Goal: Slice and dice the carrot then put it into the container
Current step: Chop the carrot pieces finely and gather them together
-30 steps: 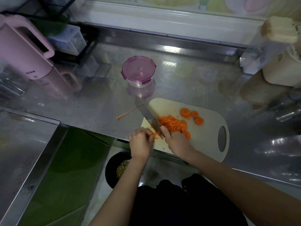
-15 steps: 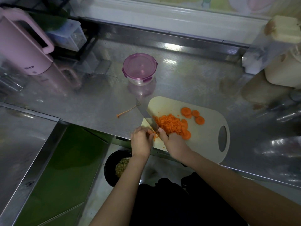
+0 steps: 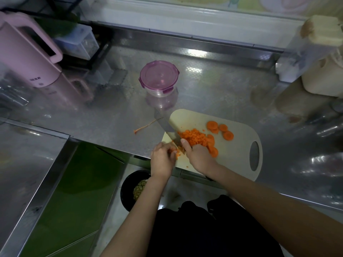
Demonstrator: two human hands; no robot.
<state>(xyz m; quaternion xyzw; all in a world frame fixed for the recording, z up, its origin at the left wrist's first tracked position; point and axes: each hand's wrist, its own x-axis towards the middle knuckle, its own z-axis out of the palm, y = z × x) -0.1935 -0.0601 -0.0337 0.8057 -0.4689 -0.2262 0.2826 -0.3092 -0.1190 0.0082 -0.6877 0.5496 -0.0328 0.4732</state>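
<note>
A steel counter (image 3: 204, 93) fills the frame. Right of centre lies the cutting board (image 3: 232, 156), with the lidded container (image 3: 158, 77) above it. The right hand (image 3: 199, 156) grips the knife (image 3: 168, 127). The left hand (image 3: 163, 158) pinches a carrot bit (image 3: 177, 153) beside the diced pile (image 3: 194, 138) and 3 slices (image 3: 220, 128).

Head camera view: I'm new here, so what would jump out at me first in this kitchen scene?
The bright orange pile of diced carrot stands out on the pale cream plastic cutting board, round carrot slices just right of it. At the board's left end the right hand grips a steel kitchen knife while the left hand pinches a small carrot piece by the blade. Behind stands a round clear container, purple lid on.
</note>
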